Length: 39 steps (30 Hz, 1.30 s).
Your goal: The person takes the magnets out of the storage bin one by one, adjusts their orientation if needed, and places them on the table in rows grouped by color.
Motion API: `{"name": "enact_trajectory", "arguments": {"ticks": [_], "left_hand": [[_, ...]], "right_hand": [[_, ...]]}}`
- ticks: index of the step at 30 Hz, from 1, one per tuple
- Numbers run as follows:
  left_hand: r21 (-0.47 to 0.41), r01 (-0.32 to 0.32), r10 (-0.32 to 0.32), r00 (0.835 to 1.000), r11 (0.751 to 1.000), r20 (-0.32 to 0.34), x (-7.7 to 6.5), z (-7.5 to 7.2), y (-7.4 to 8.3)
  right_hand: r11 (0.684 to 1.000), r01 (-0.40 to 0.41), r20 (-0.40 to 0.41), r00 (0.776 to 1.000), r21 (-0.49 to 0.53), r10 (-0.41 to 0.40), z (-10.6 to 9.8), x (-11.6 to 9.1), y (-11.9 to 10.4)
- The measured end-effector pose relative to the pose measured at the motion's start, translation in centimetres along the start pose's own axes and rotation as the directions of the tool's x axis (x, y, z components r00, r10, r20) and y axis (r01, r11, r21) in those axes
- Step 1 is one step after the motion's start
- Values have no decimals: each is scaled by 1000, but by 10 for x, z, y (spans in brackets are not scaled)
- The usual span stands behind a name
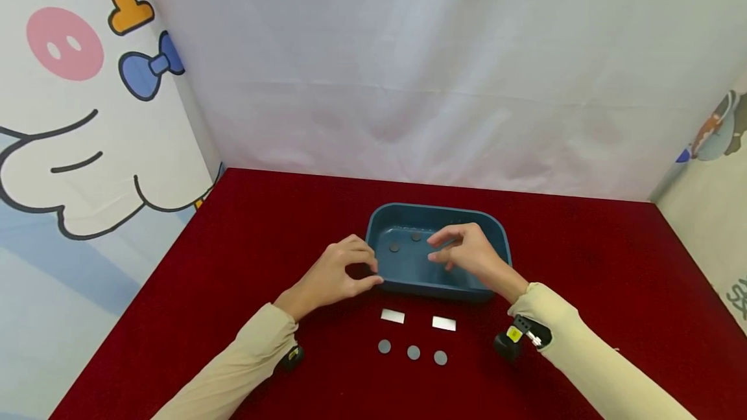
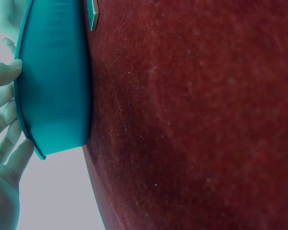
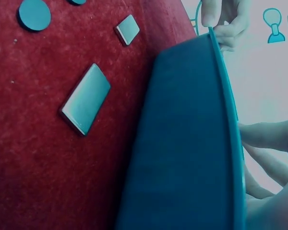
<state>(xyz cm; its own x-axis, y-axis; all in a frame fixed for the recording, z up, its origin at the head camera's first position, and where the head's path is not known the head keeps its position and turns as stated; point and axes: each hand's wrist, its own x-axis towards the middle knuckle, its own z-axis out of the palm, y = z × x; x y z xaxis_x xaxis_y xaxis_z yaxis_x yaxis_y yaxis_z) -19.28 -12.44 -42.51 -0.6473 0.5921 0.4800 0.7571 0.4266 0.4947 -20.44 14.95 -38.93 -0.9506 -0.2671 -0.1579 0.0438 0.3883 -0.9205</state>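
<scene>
A blue rectangular tray [image 1: 403,286] stands on the red cloth, with a small grey disc [image 1: 394,247] and another disc [image 1: 416,236] on its floor. At its left front corner my left hand [image 1: 335,274] grips the rim between thumb and fingers. My right hand [image 1: 469,253] hovers inside the tray's outline, thumb and index finger apart; nothing shows between them. Two flat silver rectangular pieces, a left one [image 1: 393,315] and a right one [image 1: 444,323], lie in front of the tray. Nearer still is a row of three grey discs [image 1: 414,352].
Red cloth [image 1: 280,212] covers the table. A white curtain [image 1: 408,83] hangs behind it, and a cartoon-printed sheet [image 1: 87,148] stands at the left. A patterned panel [image 1: 718,212] borders the right side. Both wrists carry small black cameras.
</scene>
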Motion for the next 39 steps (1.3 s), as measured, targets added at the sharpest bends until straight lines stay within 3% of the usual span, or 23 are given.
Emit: {"name": "enact_trajectory", "arguments": {"ticks": [12, 19, 39], "left_hand": [[-1, 19, -19, 1000, 1000, 16, -1, 0, 0], [-5, -4, 4, 1000, 1000, 12, -1, 0, -1], [-7, -17, 17, 1000, 1000, 12, 1, -2, 0]], "right_hand": [[999, -40, -42, 998, -37, 38, 7, 18, 2], [997, -55, -66, 997, -57, 51, 10, 29, 4], [988, -27, -131, 991, -155, 7, 24, 57, 8]]}}
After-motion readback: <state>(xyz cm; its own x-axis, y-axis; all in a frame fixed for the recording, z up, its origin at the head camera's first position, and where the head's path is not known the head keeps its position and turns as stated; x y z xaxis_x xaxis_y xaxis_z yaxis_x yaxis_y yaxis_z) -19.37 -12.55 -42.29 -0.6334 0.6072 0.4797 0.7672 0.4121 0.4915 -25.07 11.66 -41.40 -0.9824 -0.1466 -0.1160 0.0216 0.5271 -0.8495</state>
